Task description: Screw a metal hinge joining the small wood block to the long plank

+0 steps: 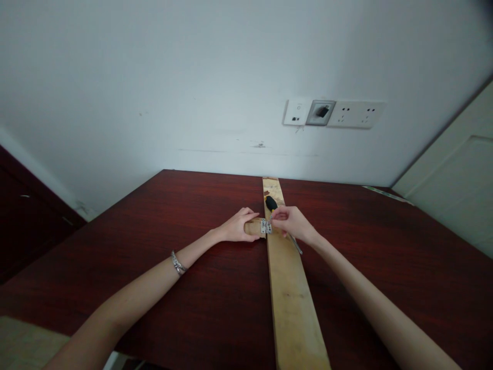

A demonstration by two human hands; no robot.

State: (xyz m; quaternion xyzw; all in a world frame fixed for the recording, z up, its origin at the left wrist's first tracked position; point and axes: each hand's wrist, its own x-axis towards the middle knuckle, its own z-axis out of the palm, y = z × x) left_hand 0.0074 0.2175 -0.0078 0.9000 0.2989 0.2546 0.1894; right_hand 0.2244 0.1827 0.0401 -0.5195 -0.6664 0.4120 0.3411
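Observation:
A long pale wooden plank (pixel 288 288) lies lengthwise on the dark red table (pixel 154 246). A small wooden block (pixel 256 226) butts against its left edge, joined by a small metal hinge (pixel 265 226). My left hand (pixel 239 226) wraps around the block, fingers closed on it. My right hand (pixel 290 222) rests on the plank beside the hinge, its fingers pinched at the hinge; what they hold is too small to make out. A screwdriver with a black and yellow handle (pixel 271 203) lies on the plank under that hand, its shaft (pixel 296 245) poking out behind the wrist.
A white wall stands right behind the table, with a row of sockets and a switch (pixel 333 113). A pale door (pixel 454 190) is at the right. Dark furniture (pixel 26 216) sits at the left. A bracelet (pixel 177 263) is on my left wrist.

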